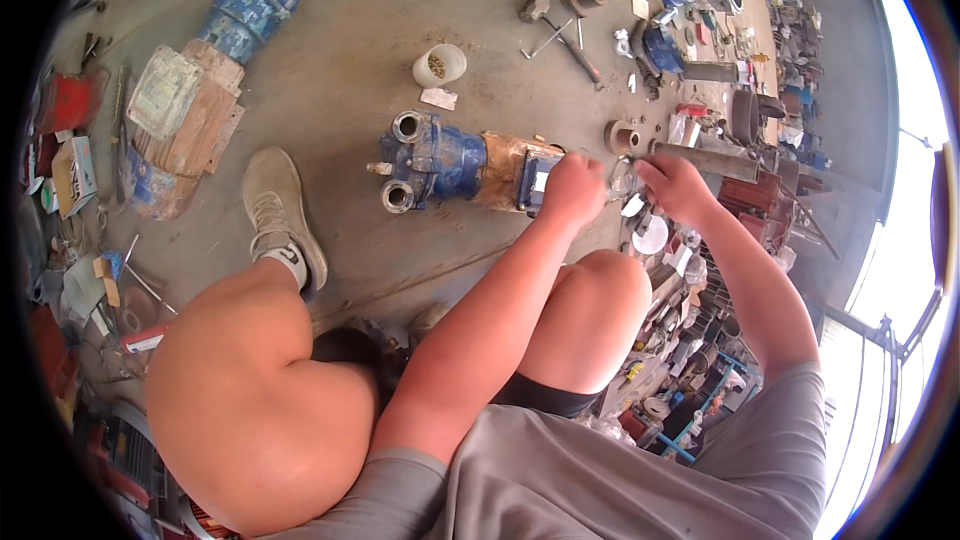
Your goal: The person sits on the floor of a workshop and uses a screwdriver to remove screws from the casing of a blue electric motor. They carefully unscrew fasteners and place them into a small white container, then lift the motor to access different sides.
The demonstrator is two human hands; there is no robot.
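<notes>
My left hand (575,188) is closed in a fist over the end of a blue and rusty-brown pump with its motor (455,165), which lies on the floor before me. Whatever this fist holds is hidden. To its right, my right hand (676,190) has its fingers curled in, their tips turned toward the left hand. A pale, round, see-through-looking shape (622,180) shows between the two hands. Whether either hand holds it, I cannot tell. Just beyond that gap stands a short metal ring or sleeve (622,136).
A white tub of small brass-coloured parts (440,66) stands beyond the pump. A hammer (562,35) lies farther right. Another worn blue pump with a motor (205,80) lies at the left. Tools and metal parts crowd the right side. My shoe (280,210) is left of the near pump.
</notes>
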